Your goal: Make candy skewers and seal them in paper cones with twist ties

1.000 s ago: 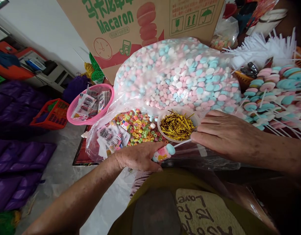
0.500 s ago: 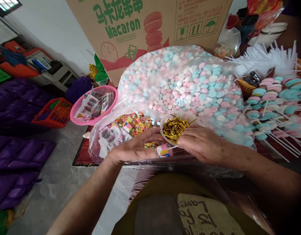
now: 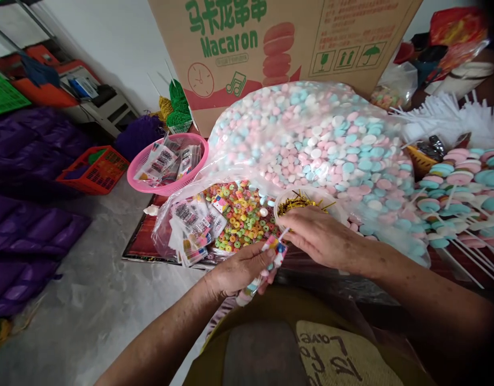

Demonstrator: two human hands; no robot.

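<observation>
My left hand (image 3: 239, 271) is closed round a candy skewer in a small printed wrapper (image 3: 279, 246). Pale candy discs show through the wrapper's clear lower end, below my fingers. The skewer's white stick (image 3: 284, 234) comes out of the upper end and runs to the fingertips of my right hand (image 3: 325, 236), which appear to pinch it. That hand covers the front of a clear bowl (image 3: 340, 210) of gold twist ties (image 3: 298, 201). Colourful ring candies (image 3: 247, 217) and loose wrappers (image 3: 193, 220) lie to the left of the bowl.
A large plastic bag of pastel candies (image 3: 311, 134) lies behind, against a cardboard box (image 3: 234, 32). To the left stands a pink basket (image 3: 132, 174) of wrappers. Finished-looking candy skewers (image 3: 451, 198) and white sticks (image 3: 451, 120) are on the right.
The skewer has slid deeper into the wrapper, its candies now at the lower end. My left hand has closed round it and tilted it upward. The view has shifted left.
</observation>
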